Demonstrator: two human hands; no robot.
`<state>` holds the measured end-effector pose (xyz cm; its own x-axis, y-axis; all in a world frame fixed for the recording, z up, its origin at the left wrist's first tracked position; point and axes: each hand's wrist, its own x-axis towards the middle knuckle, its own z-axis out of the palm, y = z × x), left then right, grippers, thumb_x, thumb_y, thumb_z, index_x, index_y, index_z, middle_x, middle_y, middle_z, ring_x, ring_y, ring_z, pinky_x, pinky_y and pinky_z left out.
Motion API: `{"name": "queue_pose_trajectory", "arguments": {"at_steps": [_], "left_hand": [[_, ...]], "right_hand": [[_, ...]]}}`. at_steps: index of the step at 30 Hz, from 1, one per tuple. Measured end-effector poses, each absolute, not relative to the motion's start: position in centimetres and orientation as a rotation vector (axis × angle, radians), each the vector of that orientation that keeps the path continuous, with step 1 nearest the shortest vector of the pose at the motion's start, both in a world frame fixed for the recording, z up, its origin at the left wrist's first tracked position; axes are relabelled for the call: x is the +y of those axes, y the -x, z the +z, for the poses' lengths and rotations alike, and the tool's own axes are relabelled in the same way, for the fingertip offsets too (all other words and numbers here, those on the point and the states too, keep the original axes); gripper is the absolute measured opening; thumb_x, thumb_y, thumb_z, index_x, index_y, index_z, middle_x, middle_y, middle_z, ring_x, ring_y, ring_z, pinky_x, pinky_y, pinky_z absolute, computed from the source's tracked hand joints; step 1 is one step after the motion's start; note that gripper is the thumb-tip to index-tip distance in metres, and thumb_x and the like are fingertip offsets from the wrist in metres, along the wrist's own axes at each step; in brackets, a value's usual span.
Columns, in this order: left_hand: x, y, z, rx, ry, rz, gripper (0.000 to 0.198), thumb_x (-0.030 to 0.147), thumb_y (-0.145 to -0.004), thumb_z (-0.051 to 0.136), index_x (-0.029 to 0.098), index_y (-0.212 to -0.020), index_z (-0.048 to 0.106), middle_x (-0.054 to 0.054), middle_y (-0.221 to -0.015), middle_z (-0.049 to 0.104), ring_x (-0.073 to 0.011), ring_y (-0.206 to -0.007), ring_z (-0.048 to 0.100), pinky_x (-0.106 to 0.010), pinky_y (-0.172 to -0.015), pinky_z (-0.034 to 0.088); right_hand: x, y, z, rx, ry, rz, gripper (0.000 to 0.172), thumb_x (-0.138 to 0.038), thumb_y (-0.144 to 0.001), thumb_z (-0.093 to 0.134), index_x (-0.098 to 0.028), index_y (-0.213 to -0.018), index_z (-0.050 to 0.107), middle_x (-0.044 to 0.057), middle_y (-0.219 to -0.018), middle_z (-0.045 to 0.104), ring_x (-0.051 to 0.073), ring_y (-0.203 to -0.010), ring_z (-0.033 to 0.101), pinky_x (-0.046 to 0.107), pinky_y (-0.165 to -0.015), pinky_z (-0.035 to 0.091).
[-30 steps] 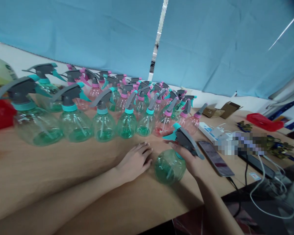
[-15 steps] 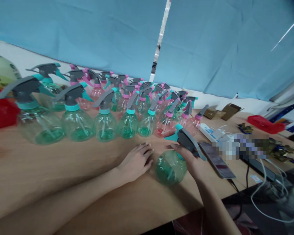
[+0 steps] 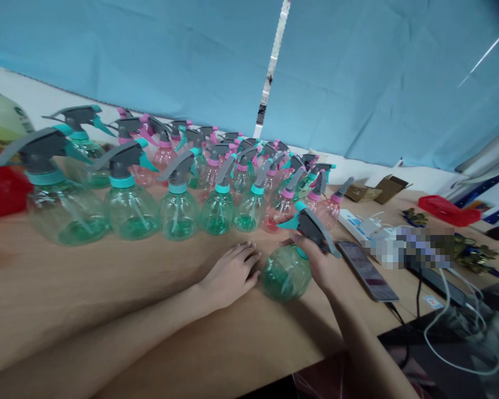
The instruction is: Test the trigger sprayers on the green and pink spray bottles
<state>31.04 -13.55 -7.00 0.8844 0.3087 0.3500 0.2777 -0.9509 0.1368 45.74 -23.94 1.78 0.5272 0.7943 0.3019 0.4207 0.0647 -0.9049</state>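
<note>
My right hand (image 3: 316,260) is wrapped round the neck of a green spray bottle (image 3: 286,277), whose grey and turquoise trigger head tilts to the right above my thumb. Some of my right fingers are hidden behind the bottle. Just left of that bottle, my left hand (image 3: 230,276) lies palm down on the wooden table (image 3: 162,327) with its fingers stretched out, holding nothing. In front of it stands a row of similar bottles, among them a green spray bottle (image 3: 217,213) with a turquoise collar and a pink spray bottle (image 3: 278,208) with a pink collar.
More pink and green spray bottles crowd behind the front row. At right lie a phone (image 3: 368,271), a white power strip (image 3: 355,227) with cables, and a red tray (image 3: 449,210). Small cardboard boxes (image 3: 388,188) stand at the back; a red container (image 3: 2,185) is far left.
My right hand and the green spray bottle have moved slightly left and away from me, closer to the front row. My left hand has stayed in place.
</note>
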Motion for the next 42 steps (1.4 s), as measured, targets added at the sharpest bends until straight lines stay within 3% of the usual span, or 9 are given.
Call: {"name": "queue_pose_trajectory", "arguments": {"at_steps": [12, 19, 34, 42], "left_hand": [[-13.6, -31.1, -7.0, 0.447, -2.985, 0.584, 0.037, 0.027, -0.091, 0.046, 0.009, -0.122, 0.056, -0.013, -0.131, 0.055, -0.0259, -0.126, 0.046, -0.041, -0.107, 0.035], [-13.6, -31.1, -6.9, 0.453, -2.98, 0.589, 0.036, 0.027, -0.091, 0.047, 0.01, -0.121, 0.056, -0.014, -0.131, 0.055, -0.0264, -0.125, 0.047, -0.042, -0.105, 0.037], [-13.7, -31.1, -7.0, 0.447, -2.958, 0.597, 0.035, 0.027, -0.09, 0.047, 0.009, -0.12, 0.055, -0.014, -0.131, 0.055, -0.0263, -0.125, 0.047, -0.042, -0.105, 0.037], [-13.6, -31.1, -7.3, 0.445, -2.949, 0.605, 0.036, 0.027, -0.091, 0.047, 0.009, -0.121, 0.055, -0.015, -0.132, 0.055, -0.0263, -0.126, 0.046, -0.042, -0.106, 0.036]], "right_hand": [[-22.7, -46.7, 0.0, -1.029, 1.499, 0.418, 0.021, -0.041, -0.072, 0.059, -0.022, -0.072, 0.068, 0.003, -0.071, 0.069, 0.024, -0.072, 0.065, 0.035, -0.072, 0.05], [-22.2, -47.0, 0.1, -1.155, 1.47, 0.374, 0.02, -0.033, -0.072, 0.054, -0.022, -0.073, 0.071, 0.003, -0.08, 0.071, 0.024, -0.083, 0.063, 0.035, -0.082, 0.046], [-22.4, -47.0, 0.1, -1.072, 1.548, 0.275, 0.015, -0.034, -0.07, 0.056, -0.023, -0.064, 0.066, 0.0, -0.069, 0.064, 0.022, -0.075, 0.06, 0.034, -0.073, 0.047], [-22.4, -47.4, -0.5, -1.052, 1.518, 0.342, 0.022, -0.039, -0.068, 0.059, -0.023, -0.08, 0.07, 0.003, -0.087, 0.07, 0.028, -0.097, 0.059, 0.038, -0.084, 0.044]]}}
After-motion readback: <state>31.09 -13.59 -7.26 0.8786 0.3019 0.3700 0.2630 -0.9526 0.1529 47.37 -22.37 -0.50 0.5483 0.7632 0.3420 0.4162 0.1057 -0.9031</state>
